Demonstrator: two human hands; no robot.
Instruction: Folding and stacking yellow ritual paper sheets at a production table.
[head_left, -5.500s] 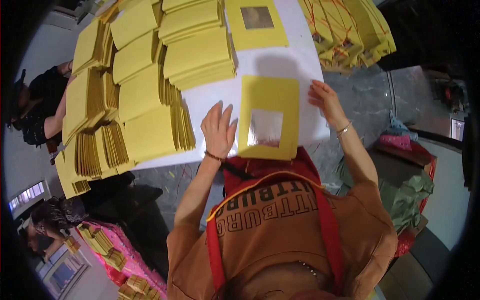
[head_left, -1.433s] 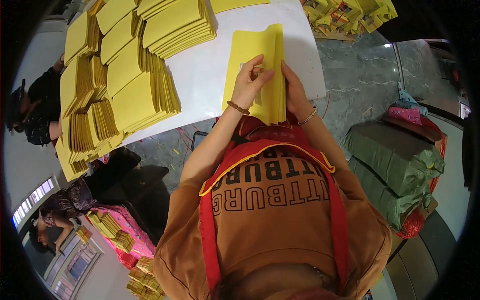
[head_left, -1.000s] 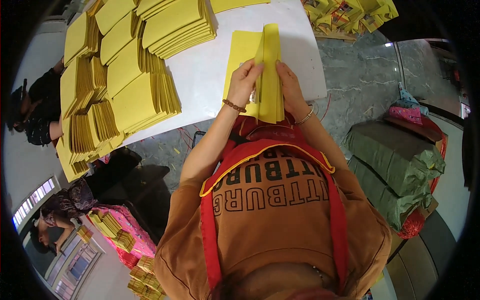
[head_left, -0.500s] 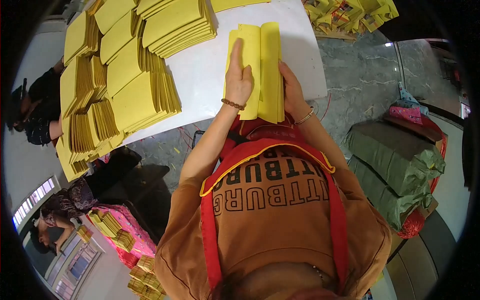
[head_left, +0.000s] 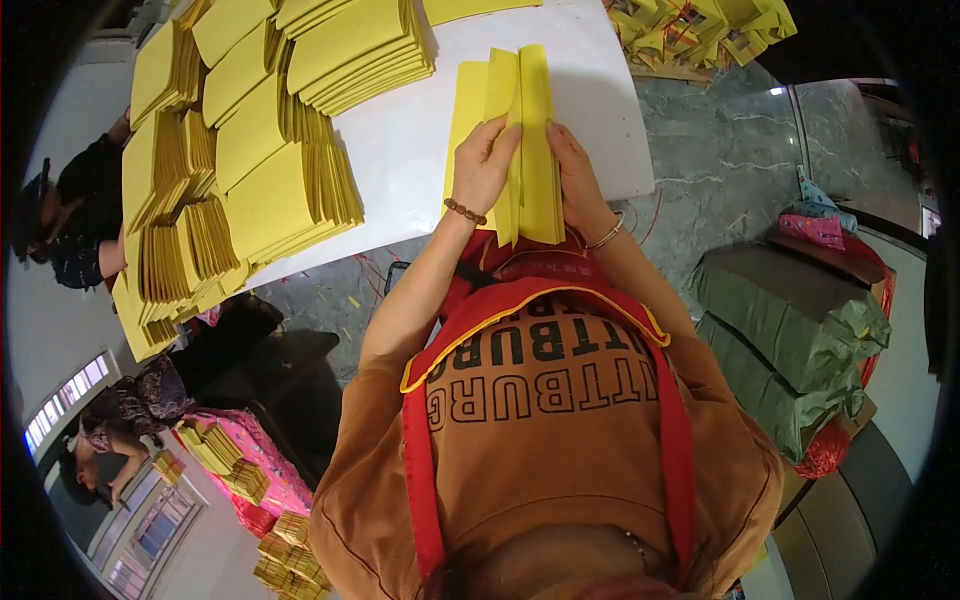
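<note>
A sheaf of yellow paper sheets [head_left: 540,185] stands upright over the near edge of the white-topped table [head_left: 395,140], its leaves partly fanned. My left hand [head_left: 482,165] pinches one leaf between thumb and fingers, lifting it off the yellow sheet behind. On the sheaf's right side, my right hand [head_left: 580,180] is closed around the outer edge, thumb and fingers pressing the leaves together. The lower end of the paper hangs just above my red apron [head_left: 540,268].
Folded yellow paper stacks [head_left: 265,190] cover the table's left part. A heap of yellow paper pieces [head_left: 700,35] lies beyond its far right corner. Green wrapped bundles [head_left: 780,310] rest on the floor at right. Two people [head_left: 85,215] are at the far left.
My left hand has gone from lying flat along the paper, index finger stretched out, to pinching a leaf and pulling it up toward the middle. My right hand has shifted slightly inward.
</note>
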